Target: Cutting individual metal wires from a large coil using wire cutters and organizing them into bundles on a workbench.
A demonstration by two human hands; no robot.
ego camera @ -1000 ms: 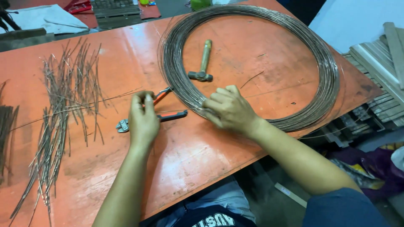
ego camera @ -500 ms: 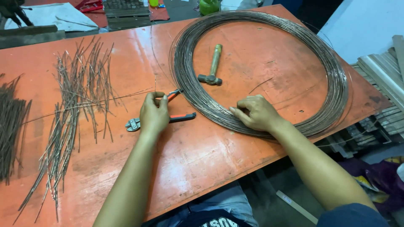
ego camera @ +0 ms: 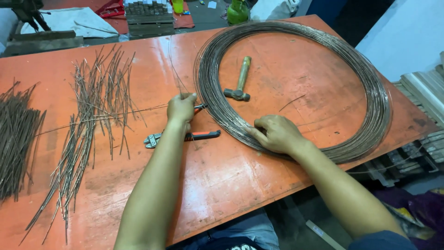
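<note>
A big coil of grey steel wire point(ego camera: 370, 83) lies on the orange table point(ego camera: 222, 185). My right hand point(ego camera: 274, 133) presses on the coil's near left edge, fingers spread among the strands. My left hand point(ego camera: 181, 107) pinches a loose wire strand point(ego camera: 92, 119) that runs out to the left across the table. Just below that hand lies a wire cutter with orange and black handles point(ego camera: 185, 136). Inside the coil rests a hammer with a wooden handle point(ego camera: 239, 82).
Cut lengths of wire lie spread at the left point(ego camera: 95, 115), with a denser bundle at the far left edge point(ego camera: 16, 139). A green bottle point(ego camera: 238, 11) stands beyond the table's far edge. Metal strips are stacked at the right point(ego camera: 430, 92).
My right hand has stayed on the near edge of the coil. My left hand has shifted up off the cutter, gripping the wire strand. The view has moved closer.
</note>
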